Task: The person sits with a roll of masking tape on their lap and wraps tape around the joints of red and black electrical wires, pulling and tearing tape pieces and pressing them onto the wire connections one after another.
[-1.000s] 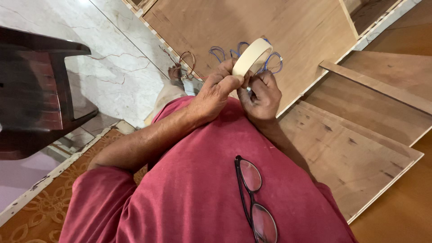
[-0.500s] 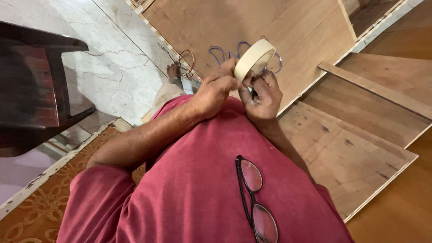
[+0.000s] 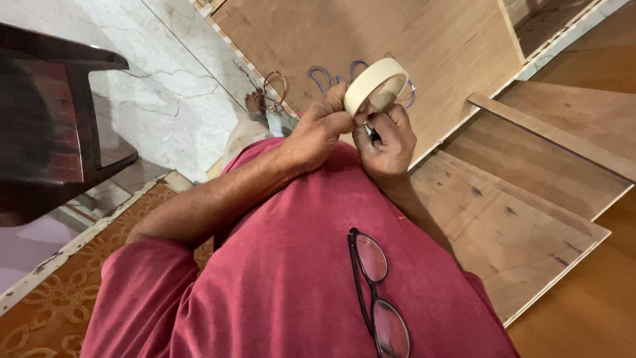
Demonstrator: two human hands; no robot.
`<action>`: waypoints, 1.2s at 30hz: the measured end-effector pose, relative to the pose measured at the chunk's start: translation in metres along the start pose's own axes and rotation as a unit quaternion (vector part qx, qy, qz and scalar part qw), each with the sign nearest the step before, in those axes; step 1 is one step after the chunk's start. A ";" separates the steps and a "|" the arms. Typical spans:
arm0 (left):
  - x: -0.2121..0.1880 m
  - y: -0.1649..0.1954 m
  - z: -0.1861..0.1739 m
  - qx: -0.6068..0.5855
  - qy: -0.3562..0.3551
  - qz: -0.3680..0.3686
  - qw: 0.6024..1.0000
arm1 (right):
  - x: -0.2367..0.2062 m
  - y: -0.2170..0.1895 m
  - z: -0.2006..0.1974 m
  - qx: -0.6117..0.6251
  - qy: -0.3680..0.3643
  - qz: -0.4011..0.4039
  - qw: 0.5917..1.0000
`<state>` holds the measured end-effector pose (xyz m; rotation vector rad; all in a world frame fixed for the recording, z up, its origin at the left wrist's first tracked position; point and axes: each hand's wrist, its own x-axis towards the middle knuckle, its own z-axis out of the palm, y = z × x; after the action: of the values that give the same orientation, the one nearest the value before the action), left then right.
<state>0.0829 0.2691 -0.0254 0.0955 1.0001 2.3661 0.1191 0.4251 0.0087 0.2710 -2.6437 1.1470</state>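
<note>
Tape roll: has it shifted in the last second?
No. The tape roll sits in both hands, left hand and right hand, over the same purple wire loops on the plywood panel.

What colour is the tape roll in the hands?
Pale cream tape roll, clearest in the head view.

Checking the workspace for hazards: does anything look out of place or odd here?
Loose blue wires lie looped on the plywood panel, just beyond the tape roll both hands hold. Otherwise nothing stands out.

Tape roll (image 3: pixel 376 85) above plywood panel (image 3: pixel 371 40), chair (image 3: pixel 53 126) at left.
</note>
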 end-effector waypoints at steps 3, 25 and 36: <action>0.003 -0.001 -0.003 -0.028 -0.009 -0.015 0.999 | -0.002 0.002 0.001 0.001 0.003 0.035 0.999; 0.001 -0.007 -0.010 0.057 0.022 -0.024 0.998 | -0.006 0.009 0.007 0.024 0.011 0.063 0.998; 0.003 0.017 -0.008 0.117 -0.033 0.031 0.992 | 0.001 -0.001 0.002 0.140 0.078 0.056 0.985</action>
<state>0.0698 0.2561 -0.0201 0.2948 1.2553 2.2762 0.1179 0.4230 0.0090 0.0789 -2.3846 1.5133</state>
